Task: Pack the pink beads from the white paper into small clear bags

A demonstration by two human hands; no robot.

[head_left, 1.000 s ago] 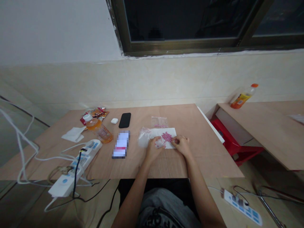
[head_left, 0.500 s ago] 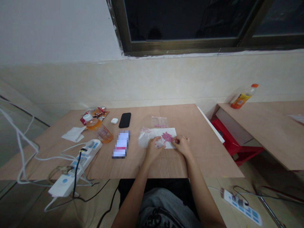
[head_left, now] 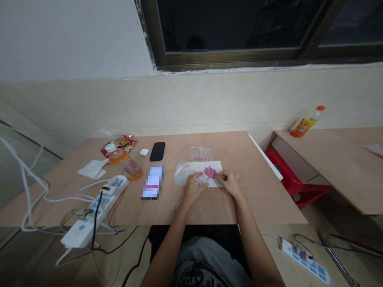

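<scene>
On the wooden table, both my hands work over a white card (head_left: 200, 168) carrying a cluster of small pink pieces (head_left: 210, 172). My left hand (head_left: 194, 189) lies on the card's lower left part, with a small pinkish piece showing by its fingers. My right hand (head_left: 229, 183) sits at the card's right end, fingertips close together beside the pink cluster. A clear plastic bag (head_left: 182, 173) touches the card's left end. Just beyond the card lies a small zip bag (head_left: 201, 154) with pink pieces inside. What my fingertips hold is too small to tell.
Left on the table are a black phone (head_left: 157, 151), earbud case (head_left: 144, 152), orange-filled bottle (head_left: 127, 166), snack wrappers (head_left: 119, 144), tissue (head_left: 93, 169), a blurred rectangular object (head_left: 152, 182) and a power strip (head_left: 110, 191). A red stool (head_left: 291, 175) stands right of the table.
</scene>
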